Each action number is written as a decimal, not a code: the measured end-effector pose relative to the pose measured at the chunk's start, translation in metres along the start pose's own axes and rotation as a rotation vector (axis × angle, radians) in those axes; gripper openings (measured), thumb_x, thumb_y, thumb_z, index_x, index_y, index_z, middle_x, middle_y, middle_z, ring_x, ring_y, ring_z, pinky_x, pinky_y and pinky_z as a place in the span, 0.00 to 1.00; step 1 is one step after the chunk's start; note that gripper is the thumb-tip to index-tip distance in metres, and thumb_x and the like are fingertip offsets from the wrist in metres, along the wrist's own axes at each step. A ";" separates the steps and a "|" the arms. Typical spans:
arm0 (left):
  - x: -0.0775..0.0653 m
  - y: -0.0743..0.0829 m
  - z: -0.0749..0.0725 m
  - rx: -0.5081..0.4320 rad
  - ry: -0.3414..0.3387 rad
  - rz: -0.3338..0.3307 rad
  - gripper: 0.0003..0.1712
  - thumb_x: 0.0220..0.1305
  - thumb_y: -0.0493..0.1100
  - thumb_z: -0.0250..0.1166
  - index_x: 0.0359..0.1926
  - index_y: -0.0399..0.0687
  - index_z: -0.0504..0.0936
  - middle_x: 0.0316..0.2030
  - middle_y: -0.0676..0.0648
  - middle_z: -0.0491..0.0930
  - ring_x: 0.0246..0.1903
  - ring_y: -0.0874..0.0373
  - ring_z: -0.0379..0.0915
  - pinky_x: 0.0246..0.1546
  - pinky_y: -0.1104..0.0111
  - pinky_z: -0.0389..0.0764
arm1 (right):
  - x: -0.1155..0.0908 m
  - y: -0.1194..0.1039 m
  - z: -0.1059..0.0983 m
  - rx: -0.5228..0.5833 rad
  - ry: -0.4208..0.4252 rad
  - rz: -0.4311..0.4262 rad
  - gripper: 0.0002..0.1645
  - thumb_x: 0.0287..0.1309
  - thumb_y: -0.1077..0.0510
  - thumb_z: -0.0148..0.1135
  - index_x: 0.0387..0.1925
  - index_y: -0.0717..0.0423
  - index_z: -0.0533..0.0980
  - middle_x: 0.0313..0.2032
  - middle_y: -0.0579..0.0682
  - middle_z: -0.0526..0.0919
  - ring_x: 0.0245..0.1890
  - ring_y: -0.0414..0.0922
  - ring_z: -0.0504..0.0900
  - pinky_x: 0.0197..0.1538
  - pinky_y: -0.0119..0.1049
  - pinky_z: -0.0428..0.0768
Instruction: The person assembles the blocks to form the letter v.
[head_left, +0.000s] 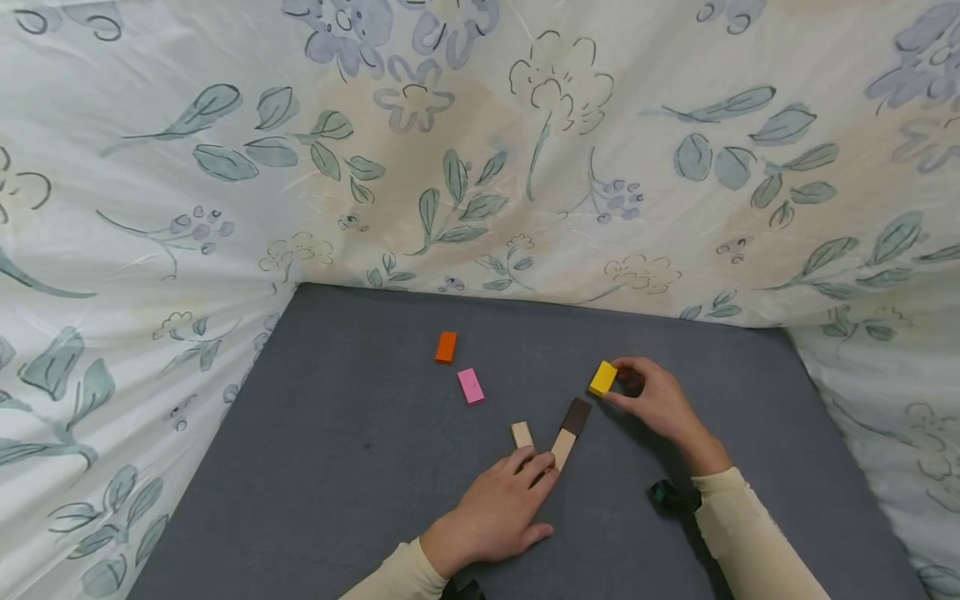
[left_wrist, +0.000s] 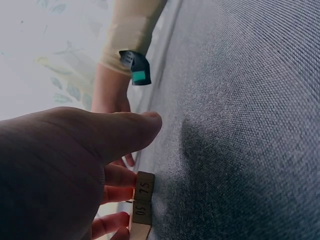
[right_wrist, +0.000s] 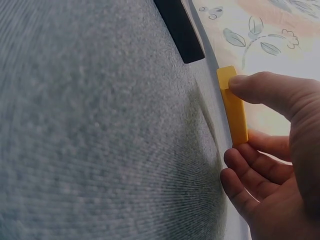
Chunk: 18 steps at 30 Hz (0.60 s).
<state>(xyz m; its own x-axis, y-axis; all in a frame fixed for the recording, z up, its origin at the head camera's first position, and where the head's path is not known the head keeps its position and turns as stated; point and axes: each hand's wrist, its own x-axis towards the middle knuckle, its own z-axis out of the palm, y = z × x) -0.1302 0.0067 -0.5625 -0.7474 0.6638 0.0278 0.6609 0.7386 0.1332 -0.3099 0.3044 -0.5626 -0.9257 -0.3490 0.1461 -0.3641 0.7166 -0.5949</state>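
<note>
Cloth (head_left: 465, 208): hanging behind and along both sides of the grey worktop (head_left: 322, 500), showing flowers and leaves on a pale ground.
Worktop: spreading beneath hands and blocks.
Sleeves (head_left: 753, 537): covering both forearms in cream.
Left hand (head_left: 495, 508): resting fingertips on two pale blocks (head_left: 521, 434), pointing the thumb away from them, leaving the grip apart.
Right hand (head_left: 656, 400): pinching the yellow block (head_left: 603, 379) between thumb and fingers, clamping the grip on it.
Wrist device (head_left: 672, 497): sitting dark at the right wrist.
Pale blocks: lying at an angle to each other, spreading apart at the far ends.
Dark brown block (head_left: 576, 416): touching the far end of the right-hand pale block, continuing its line.
Yellow block: sitting just beyond and right of the dark brown block, leaving a narrow gap.
Pink block (head_left: 471, 387): lying left of and beyond the pale blocks.
Orange block (head_left: 446, 347): lying near the pink block, farther back.
Digits (left_wrist: 144, 187): marking small faces of the pale blocks.
</note>
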 end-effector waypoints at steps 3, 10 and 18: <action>0.000 0.000 0.001 -0.002 -0.004 0.000 0.40 0.75 0.66 0.68 0.78 0.53 0.73 0.77 0.53 0.65 0.73 0.55 0.61 0.70 0.63 0.72 | 0.000 -0.002 0.000 0.003 -0.002 0.000 0.36 0.64 0.53 0.80 0.67 0.64 0.78 0.55 0.62 0.82 0.51 0.60 0.83 0.54 0.62 0.82; 0.002 0.000 0.004 0.015 0.013 0.002 0.41 0.74 0.67 0.68 0.78 0.53 0.73 0.77 0.53 0.65 0.72 0.55 0.61 0.69 0.63 0.72 | 0.002 -0.003 0.002 0.021 -0.007 -0.002 0.36 0.64 0.56 0.80 0.67 0.66 0.77 0.56 0.64 0.82 0.53 0.61 0.83 0.57 0.63 0.82; 0.001 0.001 0.000 0.016 0.017 0.006 0.41 0.74 0.67 0.69 0.78 0.53 0.74 0.77 0.52 0.66 0.73 0.54 0.62 0.70 0.63 0.72 | 0.003 -0.005 0.001 0.022 -0.013 0.000 0.36 0.63 0.56 0.80 0.67 0.66 0.77 0.56 0.63 0.82 0.53 0.61 0.83 0.57 0.63 0.81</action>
<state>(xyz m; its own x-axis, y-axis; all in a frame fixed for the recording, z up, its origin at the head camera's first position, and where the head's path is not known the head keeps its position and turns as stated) -0.1304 0.0083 -0.5627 -0.7447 0.6659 0.0450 0.6659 0.7368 0.1172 -0.3105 0.2989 -0.5597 -0.9242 -0.3568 0.1361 -0.3616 0.7030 -0.6124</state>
